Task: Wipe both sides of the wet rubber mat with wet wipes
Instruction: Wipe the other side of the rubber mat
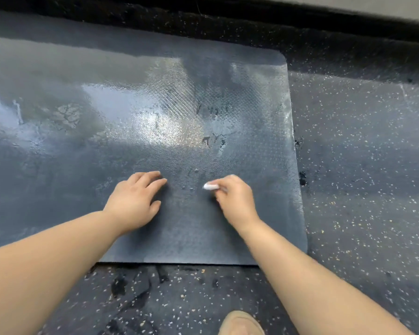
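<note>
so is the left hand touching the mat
Touching: the head view shows the left hand palm down on the rubber mat, pressed flat against its surface.

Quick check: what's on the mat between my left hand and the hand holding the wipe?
Only bare wet mat with a few water droplets; head view shows nothing else between the left hand and the right hand pinching the wipe.

Rubber mat (136,112) flat, open surface 9 through 12 o'clock. Left hand (136,201) rests at 9 o'clock of right hand (235,201), which pinches wet wipe (211,186); narrow gap between. Dark kerb (228,22) bounds 12; speckled floor (361,165) open at 3; shoe (240,322) at 6.
</note>
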The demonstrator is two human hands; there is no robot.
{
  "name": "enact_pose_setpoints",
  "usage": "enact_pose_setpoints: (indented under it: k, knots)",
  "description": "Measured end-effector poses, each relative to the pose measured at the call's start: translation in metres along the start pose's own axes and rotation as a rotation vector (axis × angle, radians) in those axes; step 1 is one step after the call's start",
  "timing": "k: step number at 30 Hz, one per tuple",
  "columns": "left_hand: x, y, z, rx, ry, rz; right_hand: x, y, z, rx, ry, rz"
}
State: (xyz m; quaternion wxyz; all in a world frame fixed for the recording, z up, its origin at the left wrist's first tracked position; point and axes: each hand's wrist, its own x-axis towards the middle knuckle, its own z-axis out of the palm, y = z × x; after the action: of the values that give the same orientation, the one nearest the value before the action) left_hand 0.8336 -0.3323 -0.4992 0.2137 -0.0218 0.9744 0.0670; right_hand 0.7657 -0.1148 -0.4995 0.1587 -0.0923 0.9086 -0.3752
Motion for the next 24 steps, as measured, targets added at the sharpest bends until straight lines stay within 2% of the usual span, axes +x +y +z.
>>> enact_pose_setpoints:
  k: [3,6,8,10,12,17,19,21,24]
  knots:
    - [0.010,-0.025,0.001,0.073,-0.051,0.003,0.050,0.013,-0.040,-0.082,0.255,0.248]
    - [0.013,-0.042,0.010,0.071,-0.058,0.044,0.071,0.021,-0.041,-0.177,0.306,0.418]
    - [0.012,-0.048,0.017,0.049,-0.055,0.080,0.063,0.004,-0.016,-0.222,0.359,0.447]
    - [0.011,-0.053,0.022,0.027,-0.039,0.117,0.040,-0.028,0.023,-0.275,0.306,0.336]
    - [0.012,-0.057,0.024,0.001,-0.019,0.147,0.011,-0.055,0.058,-0.351,0.146,0.244]
    - [0.013,-0.071,0.024,-0.014,-0.002,0.234,-0.029,-0.085,0.070,-0.272,-0.199,0.211]
    - [0.014,-0.068,0.020,-0.085,0.017,0.217,-0.026,-0.096,0.051,-0.233,-0.203,0.257]
    - [0.013,-0.059,0.016,-0.154,0.032,0.179,-0.014,-0.103,0.026,-0.194,-0.129,0.357]
    - [0.013,-0.047,0.013,-0.184,0.020,0.141,0.016,-0.103,-0.005,-0.297,0.003,0.460]
